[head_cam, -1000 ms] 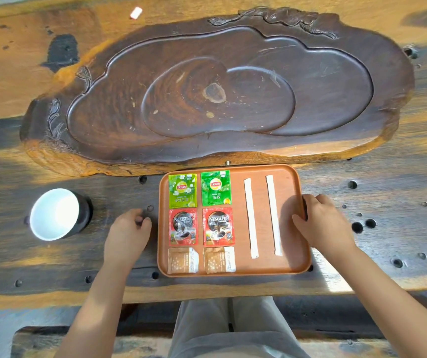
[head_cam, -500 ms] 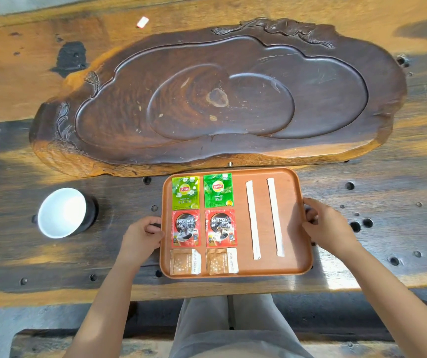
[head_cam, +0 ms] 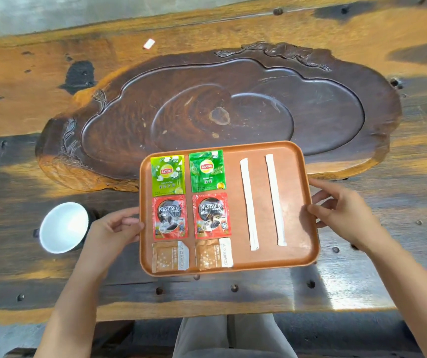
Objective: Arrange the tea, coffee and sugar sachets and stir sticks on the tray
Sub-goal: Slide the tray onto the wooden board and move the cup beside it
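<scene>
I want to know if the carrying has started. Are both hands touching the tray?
Touching. In the head view the left hand grips the tray at its left rim, and the right hand grips its right rim.

Head-worn view, steeply downward, close above tray (head_cam: pixel 307 202)

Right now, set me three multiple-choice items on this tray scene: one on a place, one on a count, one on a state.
1. Where are the stir sticks on the tray?
A. right part
B. left part
C. near edge

2. How many red coffee sachets?
A. one
B. two
C. four

3. How are the left hand and right hand?
A. flat on the table
B. inside the cup
C. gripping the tray's side edges

Key: 1 A, both sticks lie right of the sachets; 2 B, two lie side by side; 3 C, each hand clasps a rim.
</scene>
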Demonstrator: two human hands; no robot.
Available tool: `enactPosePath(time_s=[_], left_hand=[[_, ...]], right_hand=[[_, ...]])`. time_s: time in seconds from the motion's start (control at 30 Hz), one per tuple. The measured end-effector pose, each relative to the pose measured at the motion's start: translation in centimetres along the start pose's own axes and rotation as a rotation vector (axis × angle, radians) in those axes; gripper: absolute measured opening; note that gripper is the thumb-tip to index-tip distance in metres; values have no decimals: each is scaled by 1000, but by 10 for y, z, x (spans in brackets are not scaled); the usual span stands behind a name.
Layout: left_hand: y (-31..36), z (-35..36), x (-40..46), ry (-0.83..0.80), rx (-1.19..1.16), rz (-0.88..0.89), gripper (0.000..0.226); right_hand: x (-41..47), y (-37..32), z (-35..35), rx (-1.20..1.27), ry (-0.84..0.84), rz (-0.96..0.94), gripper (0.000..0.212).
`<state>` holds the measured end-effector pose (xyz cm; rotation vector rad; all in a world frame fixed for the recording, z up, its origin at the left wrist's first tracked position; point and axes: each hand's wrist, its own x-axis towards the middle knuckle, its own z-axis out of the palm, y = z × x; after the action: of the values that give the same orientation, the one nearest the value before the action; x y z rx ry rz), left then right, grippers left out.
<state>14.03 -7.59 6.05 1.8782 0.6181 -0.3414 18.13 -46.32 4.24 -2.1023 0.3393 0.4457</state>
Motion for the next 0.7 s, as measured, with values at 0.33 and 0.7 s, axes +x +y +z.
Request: enactPosePath(time_s=[0.33,0.7], left_hand=[[72,1,93,70,-17,164,38],[120,3,199,44,65,154,27]], right_hand=[[88,-62,-8,-39,167,-59,48],[181,-103,-12,-112,191,-22,47]])
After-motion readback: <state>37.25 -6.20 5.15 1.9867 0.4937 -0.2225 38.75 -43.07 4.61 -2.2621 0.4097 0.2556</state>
